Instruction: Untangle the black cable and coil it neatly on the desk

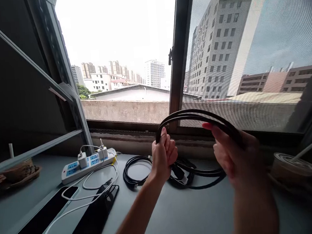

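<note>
Arching above the desk (180,216) by the window, black cable (196,114) loops between both hands: left hand (163,154) fisted tight on one end, right hand (236,154) w/ fingers curled round the other. More black cable coils (134,169) lie on desk just behind; power strip (88,165) & two phones (66,214) further left, iced drink cup (293,165) at right.

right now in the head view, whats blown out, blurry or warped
Head view: the sky through the open window is blown out; the right hand is motion-blurred, the left hand on the black cable sharper; the buildings lean from wide-lens distortion.
</note>
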A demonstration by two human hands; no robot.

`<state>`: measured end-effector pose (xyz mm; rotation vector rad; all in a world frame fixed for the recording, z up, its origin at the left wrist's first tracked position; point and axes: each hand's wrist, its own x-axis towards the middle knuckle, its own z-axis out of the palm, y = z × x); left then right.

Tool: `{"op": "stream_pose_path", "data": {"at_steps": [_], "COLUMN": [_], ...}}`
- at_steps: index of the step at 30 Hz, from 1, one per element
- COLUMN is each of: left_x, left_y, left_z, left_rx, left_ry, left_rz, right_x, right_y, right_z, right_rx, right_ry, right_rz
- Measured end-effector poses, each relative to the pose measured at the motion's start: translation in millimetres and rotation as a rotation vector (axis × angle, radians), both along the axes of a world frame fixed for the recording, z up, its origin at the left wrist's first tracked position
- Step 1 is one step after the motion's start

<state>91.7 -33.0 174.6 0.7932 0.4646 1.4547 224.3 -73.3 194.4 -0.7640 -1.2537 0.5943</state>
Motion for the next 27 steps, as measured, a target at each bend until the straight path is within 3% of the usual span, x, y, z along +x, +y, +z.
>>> {"op": "stream_pose_path", "data": {"at_steps": [5,10,17,19,23,27], "left_x": [14.0,24.9,27.4,23.4,19.1,12.2], "left_y": [9.1,11.5,9.2,8.4,7.6,3.7], "left_z": [-15.9,-28.0,-28.9,-25.8,-23.7,-19.5], "left_rx": [0.039,0.127,0.094,0.073,-0.011,-0.023], "left_ry": [0.163,0.234,0.548,0.663,0.757,0.763], "left_rz": [-0.034,0.012,-0.013,-0.085,-0.364,-0.468], "right_x": [4.1,-4.0,-9.8,-6.1,-1.4,-8.3], "right_y": [-7.3,-17.3,-30.6,-30.3,-25.8,-23.4], "right_z": [5.2,9.4,5.8,3.1,0.3,1.3], "right_rx": [-0.016,0.021,0.18,0.223,0.258,0.257], "right_ry": [0.135,0.214,0.135,0.067,0.024,0.198], "right_rz": [0.055,-0.01,-0.085,-0.071,-0.02,-0.014]}}
